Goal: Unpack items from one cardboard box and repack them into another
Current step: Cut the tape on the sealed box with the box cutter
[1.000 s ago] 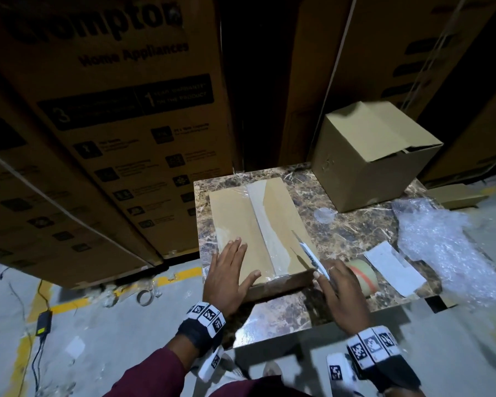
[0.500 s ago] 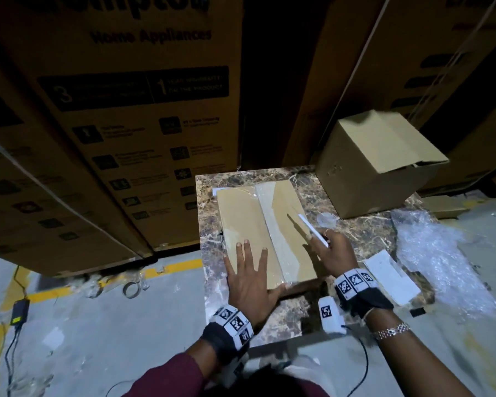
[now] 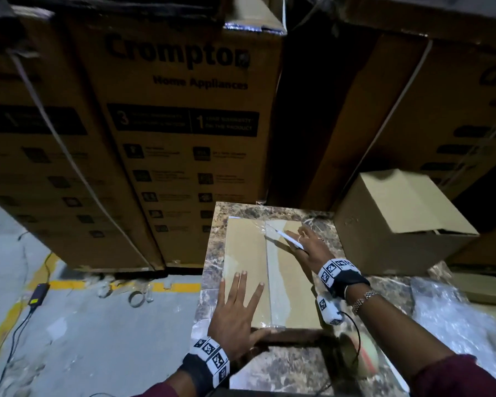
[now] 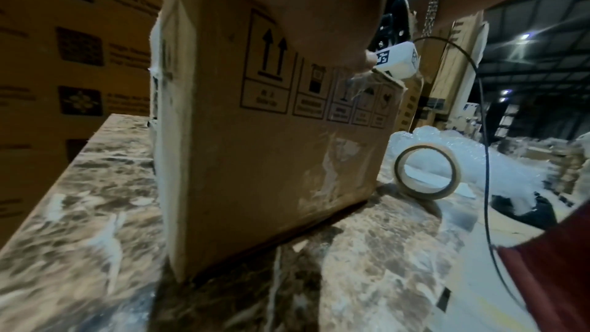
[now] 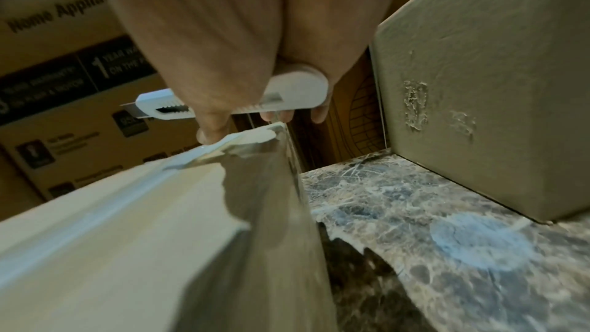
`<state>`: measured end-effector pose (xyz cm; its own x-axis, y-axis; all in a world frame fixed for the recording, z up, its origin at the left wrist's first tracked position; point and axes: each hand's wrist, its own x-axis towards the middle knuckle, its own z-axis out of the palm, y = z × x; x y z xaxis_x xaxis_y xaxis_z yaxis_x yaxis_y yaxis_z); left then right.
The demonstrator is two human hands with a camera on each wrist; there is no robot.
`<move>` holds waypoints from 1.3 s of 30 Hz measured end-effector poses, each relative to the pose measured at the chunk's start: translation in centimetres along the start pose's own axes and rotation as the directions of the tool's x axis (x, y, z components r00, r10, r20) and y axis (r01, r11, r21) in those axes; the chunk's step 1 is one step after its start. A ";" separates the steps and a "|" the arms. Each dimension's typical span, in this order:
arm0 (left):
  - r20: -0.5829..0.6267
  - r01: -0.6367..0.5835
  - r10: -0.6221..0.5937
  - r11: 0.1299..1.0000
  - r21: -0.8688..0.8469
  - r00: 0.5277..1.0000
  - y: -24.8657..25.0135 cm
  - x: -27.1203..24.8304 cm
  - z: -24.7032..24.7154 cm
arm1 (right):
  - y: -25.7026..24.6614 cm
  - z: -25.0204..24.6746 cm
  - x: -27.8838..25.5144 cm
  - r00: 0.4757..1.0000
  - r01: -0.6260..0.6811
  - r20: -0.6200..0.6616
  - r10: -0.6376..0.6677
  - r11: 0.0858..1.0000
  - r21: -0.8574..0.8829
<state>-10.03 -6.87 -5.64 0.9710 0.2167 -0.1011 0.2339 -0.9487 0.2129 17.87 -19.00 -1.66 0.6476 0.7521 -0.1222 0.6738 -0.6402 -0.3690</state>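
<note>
The left hand [image 3: 235, 316] lies flat on the near end of the sealed brown cardboard box [image 3: 246, 270], fingers [image 3: 242, 285] straight and spread, thumb hooked over the near edge. That box stands in the middle of the brown marbled surface [image 3: 287, 368], a strip of clear tape [image 3: 278, 282] running lengthwise down its lid. Up at the far end, the right hand [image 3: 309, 247] grips a white plastic utility knife [image 3: 291, 240], fingers curled round the handle, thumb across it in the right wrist view. The short blade points toward the far end of the tape strip; whether it touches the tape cannot be told. From the left wrist, the box's near side shows printed handling arrows and symbols. Just right of the sealed box stands a plain brown cardboard box [image 3: 398, 222], its top flaps folded over but loose. Near the front right corner, a roll of clear packing tape [image 4: 426, 172] stands on edge close beside the sealed box. Crumpled bubble wrap [image 3: 453, 313] lies at the right end of the surface. Tall printed appliance cartons [image 3: 184, 124] wall off the back.
</note>
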 end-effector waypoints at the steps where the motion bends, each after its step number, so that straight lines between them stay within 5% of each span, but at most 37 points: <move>1: 0.017 0.009 -0.009 1.000 -0.004 1.000 -0.1 0.2 -0.1 | 0.5 -0.1 0.9 1.000 0.023 0.012 -0.023 0.999 -0.027; 12: -0.069 0.257 -0.265 0.961 -0.106 0.962 4.9 1.0 0.8 | 2.9 0.2 6.9 0.980 0.089 0.177 -0.095 0.995 0.045; 20: -0.115 0.395 -0.404 0.914 -0.094 0.908 7.8 2.4 1.7 | 4.3 1.4 7.2 0.978 0.155 0.125 -0.166 0.983 0.097; 25: -0.031 0.270 -0.269 0.963 0.004 0.963 4.1 2.7 1.4 | 4.8 1.3 4.8 0.998 0.050 0.045 -0.053 0.997 0.061; 30: 0.072 -0.021 0.011 0.990 0.140 0.997 -1.3 3.3 -0.8 | 5.6 2.6 -0.4 0.987 -0.146 -0.070 0.147 0.989 0.014; 35: 0.188 -0.319 0.283 0.925 0.205 0.940 -6.3 6.0 -4.3 | 4.1 3.9 -7.2 0.939 -0.325 -0.126 0.320 0.946 -0.017; 39: 0.265 -0.423 0.365 0.881 0.211 0.893 -8.8 8.2 -6.3 | 1.8 4.9 -11.1 0.915 -0.388 -0.125 0.383 0.922 -0.011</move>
<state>-3.85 4.71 -2.19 0.9389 -0.2136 -0.2697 -0.2149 -0.9763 0.0253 10.12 -27.70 -5.50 0.8954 0.4233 -0.1384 0.3739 -0.8834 -0.2827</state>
